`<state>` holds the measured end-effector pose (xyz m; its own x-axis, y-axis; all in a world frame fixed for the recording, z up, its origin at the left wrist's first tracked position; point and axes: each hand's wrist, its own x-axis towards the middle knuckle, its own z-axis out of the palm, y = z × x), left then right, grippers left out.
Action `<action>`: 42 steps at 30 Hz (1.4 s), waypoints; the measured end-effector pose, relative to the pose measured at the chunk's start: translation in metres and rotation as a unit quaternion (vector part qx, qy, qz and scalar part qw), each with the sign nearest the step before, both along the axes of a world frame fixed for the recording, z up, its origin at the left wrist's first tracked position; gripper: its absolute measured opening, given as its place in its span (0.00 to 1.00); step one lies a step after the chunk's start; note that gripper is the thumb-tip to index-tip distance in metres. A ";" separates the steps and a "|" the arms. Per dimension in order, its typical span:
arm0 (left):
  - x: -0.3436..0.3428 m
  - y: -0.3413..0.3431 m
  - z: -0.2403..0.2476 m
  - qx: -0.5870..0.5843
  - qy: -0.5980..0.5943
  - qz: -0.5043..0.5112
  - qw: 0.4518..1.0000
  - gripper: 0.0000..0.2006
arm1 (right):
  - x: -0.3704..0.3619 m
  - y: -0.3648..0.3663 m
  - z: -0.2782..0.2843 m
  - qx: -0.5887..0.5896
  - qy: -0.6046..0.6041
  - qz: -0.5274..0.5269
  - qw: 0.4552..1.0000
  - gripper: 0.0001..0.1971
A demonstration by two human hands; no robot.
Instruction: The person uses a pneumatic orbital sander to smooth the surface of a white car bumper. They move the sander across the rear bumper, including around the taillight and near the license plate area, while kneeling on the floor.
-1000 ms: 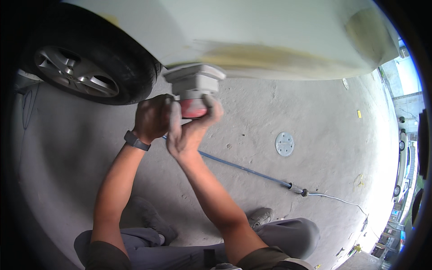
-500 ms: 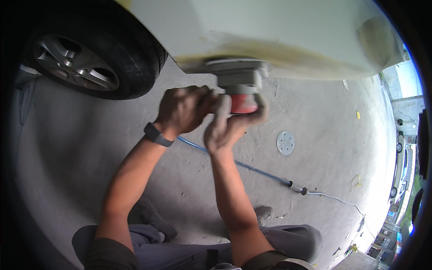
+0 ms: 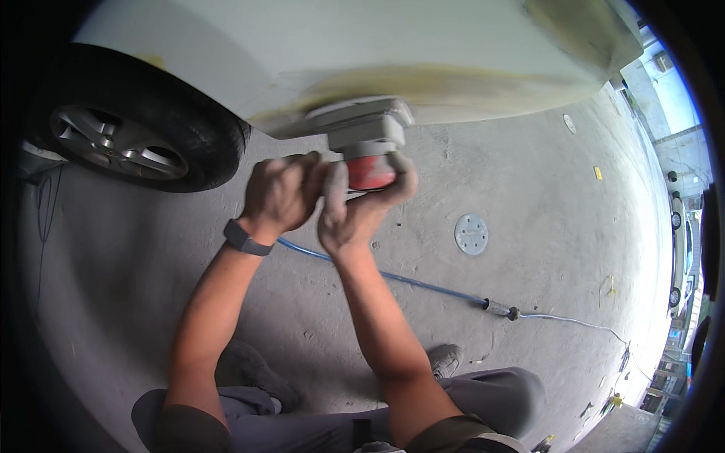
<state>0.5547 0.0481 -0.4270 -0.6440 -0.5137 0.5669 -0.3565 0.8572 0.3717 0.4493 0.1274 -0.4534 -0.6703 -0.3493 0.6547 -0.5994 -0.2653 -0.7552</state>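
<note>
Up at twelve o'clock, the grey-and-red sander (image 3: 366,136) seems to press against the lower edge of the pale car panel (image 3: 340,45), by a yellowish patch (image 3: 461,81). The right hand (image 3: 353,220) wraps its fingers round the sander; the left hand (image 3: 282,193) curls just beside it, and I can't tell whether its fingers grip. I'd hold the base flat, press lightly, mind the tyre (image 3: 208,143) at ten, and let the blue hose (image 3: 430,285) trail slack toward four.
</note>
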 end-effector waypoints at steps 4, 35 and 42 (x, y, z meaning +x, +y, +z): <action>-0.058 0.021 0.013 0.033 -0.012 -0.010 0.999 0.17 | -0.047 0.011 0.004 -0.058 -0.142 0.033 0.988 0.27; 0.058 -0.021 -0.002 -0.062 -0.103 -0.014 0.993 0.12 | 0.056 -0.010 0.014 0.023 -0.005 -0.018 1.000 0.39; 0.085 -0.031 -0.023 0.149 0.172 0.050 0.973 0.13 | 0.085 -0.021 0.031 0.001 0.045 0.060 0.997 0.41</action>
<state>0.6394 0.0173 -0.4498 -0.3816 -0.7387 0.5555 -0.2436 0.6602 0.7105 0.5345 0.1068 -0.4226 -0.5616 -0.4247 0.7101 -0.6289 -0.3385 -0.6999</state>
